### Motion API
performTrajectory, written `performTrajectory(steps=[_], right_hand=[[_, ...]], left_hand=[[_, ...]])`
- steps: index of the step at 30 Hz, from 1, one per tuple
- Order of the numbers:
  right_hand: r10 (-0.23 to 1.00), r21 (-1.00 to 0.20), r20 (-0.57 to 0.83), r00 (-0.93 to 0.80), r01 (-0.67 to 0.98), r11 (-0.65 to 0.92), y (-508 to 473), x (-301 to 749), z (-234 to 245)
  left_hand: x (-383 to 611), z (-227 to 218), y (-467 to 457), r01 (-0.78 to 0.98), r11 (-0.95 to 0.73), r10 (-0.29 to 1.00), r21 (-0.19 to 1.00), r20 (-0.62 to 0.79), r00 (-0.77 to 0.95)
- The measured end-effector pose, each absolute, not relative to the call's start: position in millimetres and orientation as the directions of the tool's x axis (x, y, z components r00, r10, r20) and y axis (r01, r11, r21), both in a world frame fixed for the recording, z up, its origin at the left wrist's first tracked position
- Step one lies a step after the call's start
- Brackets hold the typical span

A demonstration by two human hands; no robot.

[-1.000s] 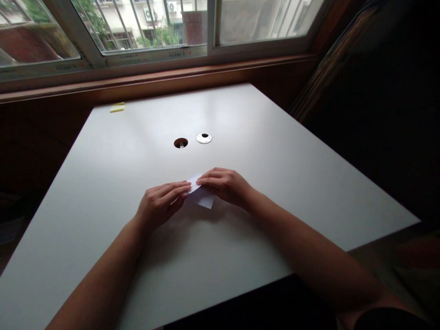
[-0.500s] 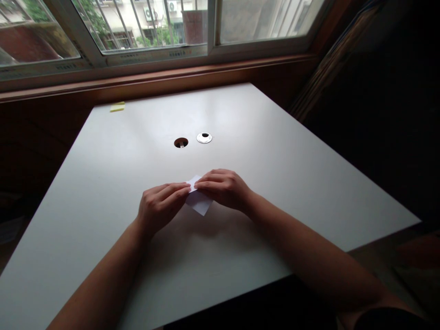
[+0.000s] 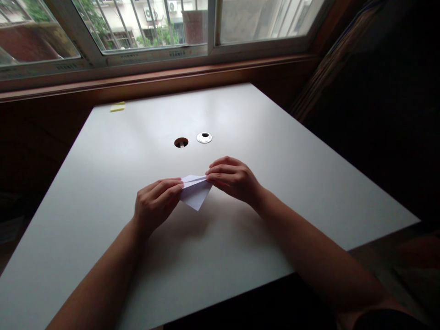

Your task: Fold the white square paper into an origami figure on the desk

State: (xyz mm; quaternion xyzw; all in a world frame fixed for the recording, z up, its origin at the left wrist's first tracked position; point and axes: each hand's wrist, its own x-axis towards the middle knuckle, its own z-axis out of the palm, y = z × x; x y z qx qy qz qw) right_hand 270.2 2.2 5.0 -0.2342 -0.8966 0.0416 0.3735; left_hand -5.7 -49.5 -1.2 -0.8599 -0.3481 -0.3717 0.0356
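Note:
A small white sheet of paper (image 3: 196,195), with a fold running across its upper part, is held between my two hands over the white table (image 3: 220,256). My left hand (image 3: 158,199) pinches its left end, the thumb hidden beneath. At the right end, the fingertips of my right hand (image 3: 233,178) are closed on the fold. One pointed corner of the paper hangs down toward me, and a lower peak shows behind the crease.
Farther back in the tabletop is a round hole (image 3: 181,143), beside a silver grommet cover (image 3: 204,138). A yellow-edged sticky pad (image 3: 117,107) lies near the far left edge. A window (image 3: 144,27) stands beyond the table.
My hands have moved apart, the right one up and to the right, the left slightly left. More of the paper and its crease now shows between them.

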Motion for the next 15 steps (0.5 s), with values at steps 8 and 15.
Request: performTrajectory(steps=[8,15], right_hand=[[0.459,-0.243,0.689,-0.561,0.418,0.875,11,285,5],[0.487,-0.315,0.729,-0.481,0.397,0.862,7,280,5]], left_hand=[[-10,-3,-48,0.652,-0.737,0.559,0.176,0.701,0.443],[-8,-1,-47,0.644,-0.749,0.565,0.157,0.659,0.496]])
